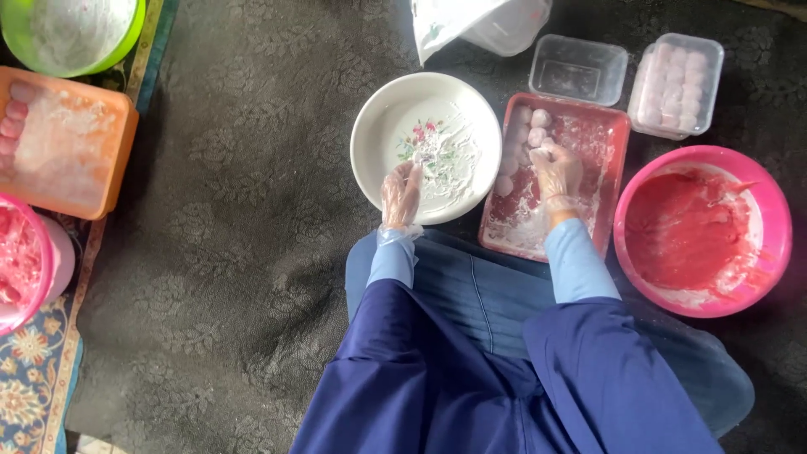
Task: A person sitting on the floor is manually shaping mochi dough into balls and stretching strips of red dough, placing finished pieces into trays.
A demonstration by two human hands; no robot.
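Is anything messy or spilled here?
Nothing has spilled onto the carpet. White flour is smeared inside the white plate and the red tray, and red batter streaks the pink bowl wall. The left hand and right hand wear dusty gloves.

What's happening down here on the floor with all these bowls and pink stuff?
A person sitting on a dark carpet works with both hands in thin clear gloves. The left hand rests on the rim of a floured white plate. The right hand reaches into a red tray dusted with flour and holding small pale pink balls. A pink bowl of red batter sits to the right, and a clear lidded box holds more balls.
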